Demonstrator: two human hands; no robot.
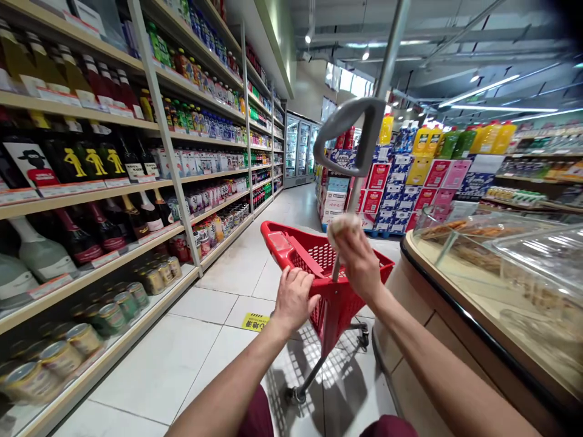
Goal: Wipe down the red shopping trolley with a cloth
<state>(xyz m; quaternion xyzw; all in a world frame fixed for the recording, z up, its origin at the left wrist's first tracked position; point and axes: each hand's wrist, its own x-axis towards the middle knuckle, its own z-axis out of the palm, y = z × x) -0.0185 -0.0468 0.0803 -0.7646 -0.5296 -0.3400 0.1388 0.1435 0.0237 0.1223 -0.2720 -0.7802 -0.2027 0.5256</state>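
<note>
A red plastic shopping cart (334,321) with a perforated basket stands in front of me on small casters. My left hand (295,297) rests on the basket's near rim, its fingers curled over the edge. In my right hand (363,267) is a bunched whitish cloth (344,227), pressed against the cart's metal pole (357,197). A grey loop handle (367,139) is fixed to the pole above the cloth. Part of the pole is hidden behind my right hand and the cloth.
Shelves of bottles and cans (195,188) line the aisle on the left. At right, close to the cart, is a curved counter (419,291) with clear covers over food. Stacked drink cartons (403,188) stand beyond. A yellow floor sticker (254,321) lies on the tiles.
</note>
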